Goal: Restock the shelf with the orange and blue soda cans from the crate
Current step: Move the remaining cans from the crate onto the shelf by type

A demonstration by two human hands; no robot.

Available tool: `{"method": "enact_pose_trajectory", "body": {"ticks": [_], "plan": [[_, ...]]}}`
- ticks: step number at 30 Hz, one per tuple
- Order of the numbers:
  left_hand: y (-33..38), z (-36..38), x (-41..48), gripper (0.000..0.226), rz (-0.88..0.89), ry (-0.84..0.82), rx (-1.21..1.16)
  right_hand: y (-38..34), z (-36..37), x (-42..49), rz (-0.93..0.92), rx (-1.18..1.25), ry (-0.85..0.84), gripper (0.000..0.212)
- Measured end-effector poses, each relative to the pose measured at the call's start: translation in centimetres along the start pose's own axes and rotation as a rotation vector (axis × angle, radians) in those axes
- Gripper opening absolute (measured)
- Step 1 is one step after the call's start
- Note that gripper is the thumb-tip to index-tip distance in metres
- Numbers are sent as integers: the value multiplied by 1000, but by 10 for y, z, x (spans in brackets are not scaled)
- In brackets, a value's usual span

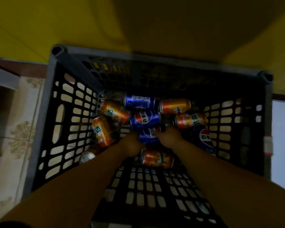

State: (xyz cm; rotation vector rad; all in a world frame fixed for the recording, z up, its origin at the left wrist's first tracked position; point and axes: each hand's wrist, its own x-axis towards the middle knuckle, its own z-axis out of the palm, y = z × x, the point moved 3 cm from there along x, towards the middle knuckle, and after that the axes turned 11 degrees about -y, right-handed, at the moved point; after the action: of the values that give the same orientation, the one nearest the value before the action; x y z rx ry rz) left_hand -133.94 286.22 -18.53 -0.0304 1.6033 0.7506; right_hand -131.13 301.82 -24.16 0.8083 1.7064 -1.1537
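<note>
**While the hands are deep in the crate, lift one can clean**

Since the cans lie loose on their sides across the far half of the crate [48,99], the blue can [148,134] between the two hands is the one to take. The right hand [170,135] is at its right end, thumb on its side, apparently gripping it. The left hand [132,145] touches its left end, but in the dark I cannot tell whether its fingers are curled or holding anything. This can touches a second blue one [146,119] just beyond it, and an orange can [158,159] lies just nearer. I would get a firm wrap round the can, lift straight up, and keep clear of the neighbours so none rolls. The shelf is not in view.
</note>
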Motion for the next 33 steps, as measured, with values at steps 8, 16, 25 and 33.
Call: {"method": "enact_pose_trajectory", "body": {"ticks": [8, 16, 25, 33], "plan": [[8, 11, -36, 21, 98, 198, -444, -1, 3, -42, -115, 556, 164, 52], [63, 37, -131, 43, 320, 262, -409, -36, -39, -188, -351, 793, 409, 21], [167, 87, -302, 68, 737, 117, -215, -61, -96, -413, -819, 849, 586, 27], [244, 190, -449, 59, 1098, -42, -253, -24, -97, -612, -1143, 876, 673, 42]]}}
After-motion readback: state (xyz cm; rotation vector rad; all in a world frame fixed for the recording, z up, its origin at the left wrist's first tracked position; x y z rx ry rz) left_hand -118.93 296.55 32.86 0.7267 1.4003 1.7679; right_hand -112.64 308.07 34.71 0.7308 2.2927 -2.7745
